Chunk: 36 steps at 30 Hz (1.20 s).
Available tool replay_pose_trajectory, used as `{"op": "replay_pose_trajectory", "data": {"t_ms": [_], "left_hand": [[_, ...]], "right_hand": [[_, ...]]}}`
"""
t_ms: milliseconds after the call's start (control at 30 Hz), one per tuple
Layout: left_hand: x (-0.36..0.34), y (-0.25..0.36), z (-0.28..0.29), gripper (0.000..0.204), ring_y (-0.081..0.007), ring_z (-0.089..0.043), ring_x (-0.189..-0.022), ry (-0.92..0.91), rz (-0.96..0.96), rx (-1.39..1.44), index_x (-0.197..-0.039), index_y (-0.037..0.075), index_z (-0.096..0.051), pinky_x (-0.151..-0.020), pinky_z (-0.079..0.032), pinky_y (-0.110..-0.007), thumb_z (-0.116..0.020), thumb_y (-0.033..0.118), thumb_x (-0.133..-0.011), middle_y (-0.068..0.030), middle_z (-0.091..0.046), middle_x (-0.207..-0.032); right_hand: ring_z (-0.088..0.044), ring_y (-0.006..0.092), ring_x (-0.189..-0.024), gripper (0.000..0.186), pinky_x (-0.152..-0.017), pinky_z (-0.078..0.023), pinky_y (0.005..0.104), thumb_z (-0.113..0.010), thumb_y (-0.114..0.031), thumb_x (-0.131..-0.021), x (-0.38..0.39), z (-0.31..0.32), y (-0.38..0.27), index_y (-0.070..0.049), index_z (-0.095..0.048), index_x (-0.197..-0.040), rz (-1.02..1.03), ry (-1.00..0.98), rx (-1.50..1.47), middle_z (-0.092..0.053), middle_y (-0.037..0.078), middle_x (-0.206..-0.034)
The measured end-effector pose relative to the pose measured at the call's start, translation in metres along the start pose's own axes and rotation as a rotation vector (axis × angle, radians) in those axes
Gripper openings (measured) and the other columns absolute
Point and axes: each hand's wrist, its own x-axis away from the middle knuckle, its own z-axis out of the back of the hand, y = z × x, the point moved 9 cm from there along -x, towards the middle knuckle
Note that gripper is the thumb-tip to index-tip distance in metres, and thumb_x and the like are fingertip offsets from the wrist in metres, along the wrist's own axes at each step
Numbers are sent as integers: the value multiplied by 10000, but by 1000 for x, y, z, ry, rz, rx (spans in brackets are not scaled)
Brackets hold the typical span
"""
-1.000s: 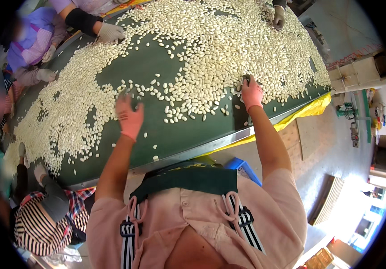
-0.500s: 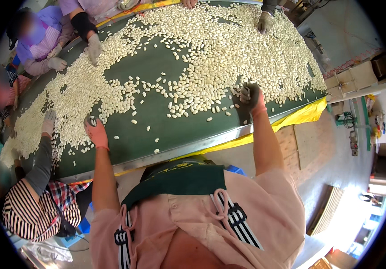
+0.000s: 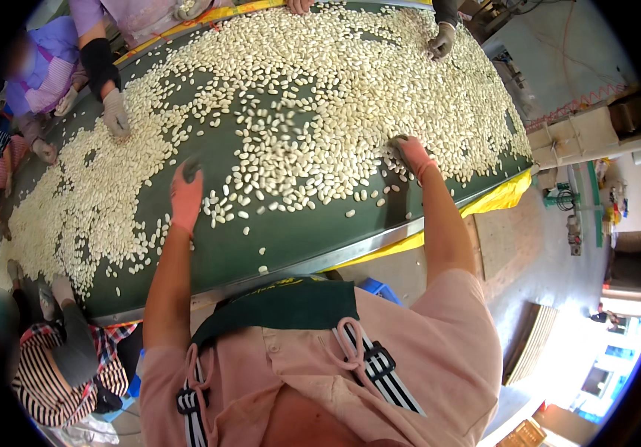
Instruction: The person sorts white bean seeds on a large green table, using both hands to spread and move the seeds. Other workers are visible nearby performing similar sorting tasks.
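Observation:
White beans (image 3: 380, 89) cover much of a dark green table (image 3: 223, 249) in a loose layer. My left hand (image 3: 187, 195), in a pink glove with grey fingers, hovers over a bare green patch beside the beans. Its thumb stands apart from the slightly blurred fingers, and I see nothing held. Among the beans at the right, my right hand (image 3: 414, 156) wears a similar glove. Its fingers reach leftward and look loosely spread, with the tips partly hidden. Between my hands, some beans (image 3: 283, 123) are smeared by motion.
A metal edge (image 3: 369, 242) and yellow sheeting (image 3: 499, 195) run along the near side. Co-workers' gloved hands (image 3: 116, 112) are at the far left, another gloved hand (image 3: 442, 41) at the far right. A co-worker in a striped top (image 3: 41, 376) is at my left.
My left hand has moved right, off the left-hand beans. My right hand has gone from a fist to loosened fingers. Beans now lie scattered over the formerly bare patch between my hands.

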Motion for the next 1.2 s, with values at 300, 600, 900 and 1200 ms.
{"op": "replay_pose_trajectory", "data": {"t_ms": [300,600,900,1200], "left_hand": [[15,-45,74,257,-199,-643,-975,247,50,-150,-1121,-29,-658,-900,-477,-317,-560,127,-943,-115,-706,-1086],[61,-80,176,488,-383,-495,-1221,625,142,-585,-1334,12,-517,-1049,-381,-442,-577,199,-887,-208,-550,-1307],[65,-26,16,489,-391,-499,-1212,64,-38,-71,-1285,-10,-529,-1033,-401,-436,-649,176,-848,-229,-552,-1257],[-120,-122,230,510,-342,-515,-1221,517,64,-505,-1336,47,-532,-1057,-385,-435,-572,290,-890,-183,-553,-1318]], "right_hand": [[-663,354,-1076,328,-904,-523,444,-447,-171,-919,-26,-4,-67,-15,-671,-1101,-116,243,965,-680,188,-1163],[-380,74,-483,219,-406,-292,211,-529,-272,-974,32,-85,-35,-101,-539,-837,-158,-276,-1009,-448,-23,-662],[-618,182,-770,370,-680,-507,347,-549,-318,-961,107,-298,-173,5,-651,-1110,220,-543,21,-684,101,-893],[-651,379,-972,341,-848,-495,470,-484,-348,-982,57,-206,-171,-80,-658,-1102,59,308,393,-698,182,-1012]]}}
